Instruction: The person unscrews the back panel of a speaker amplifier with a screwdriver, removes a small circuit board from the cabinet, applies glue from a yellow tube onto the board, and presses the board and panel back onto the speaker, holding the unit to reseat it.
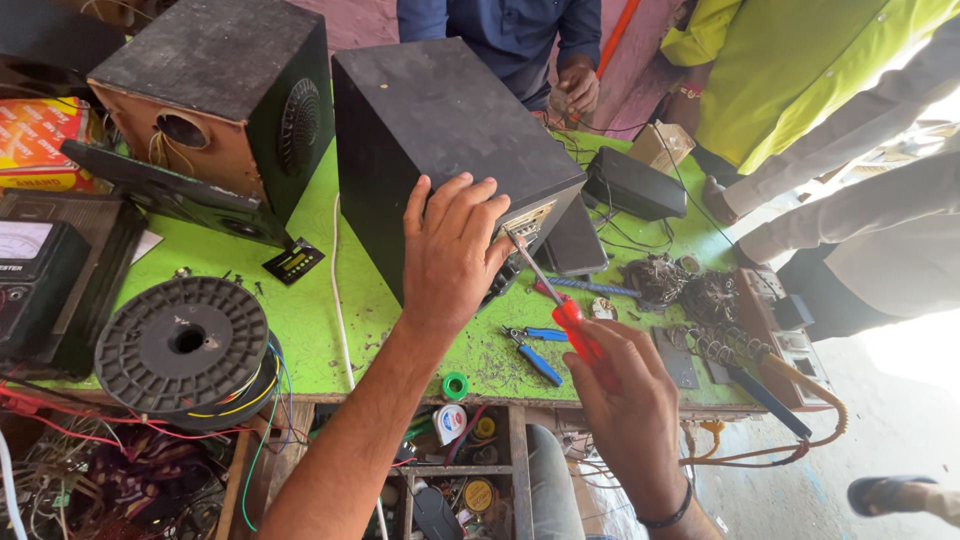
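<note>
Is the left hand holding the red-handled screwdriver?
No: the right hand grips the screwdriver; the left hand rests on the black speaker box.

The screwdriver (pixel 560 300) tip is lost against the speaker box (pixel 440 130) panel, whose near face is covered by the left hand (pixel 450 250). Two people at the far side are cut off above the chest. The orange carton (pixel 40 145) is clipped at the left edge.

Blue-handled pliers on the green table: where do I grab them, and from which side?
Probably the blue handles of the pliers, taken from above. They lie flat on the green table, handles splayed toward the near edge, just left of the right hand holding the red screwdriver.
</note>
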